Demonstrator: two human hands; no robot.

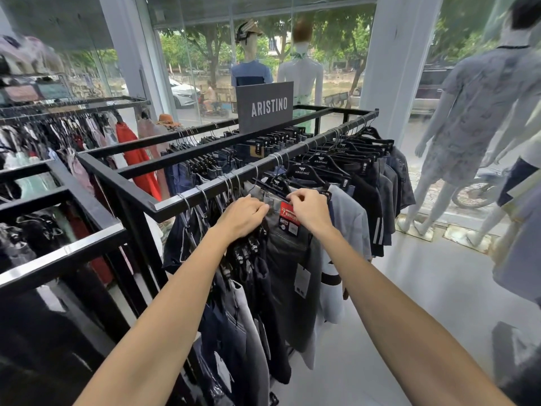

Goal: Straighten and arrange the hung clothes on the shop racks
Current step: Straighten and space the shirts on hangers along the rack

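Note:
A black metal rack (pixel 164 205) carries many dark clothes on black hangers. In front of me hangs a pair of dark grey shorts (pixel 288 259) with a red label (pixel 288 212) at the waistband, clipped on a black hanger (pixel 276 183). My left hand (pixel 244 216) grips the waistband at its left side, fingers curled over the cloth. My right hand (pixel 308 208) pinches the waistband by the hanger's right end, just above the red label. A white price tag (pixel 302 281) dangles from the shorts.
A grey ARISTINO sign (pixel 265 106) stands on the rack's middle. Mannequins (pixel 468 112) stand at the right by the glass front, two more (pixel 301 71) behind the rack. A second rack (pixel 73 112) with colourful clothes runs along the left. White floor (pixel 409 288) lies to the right.

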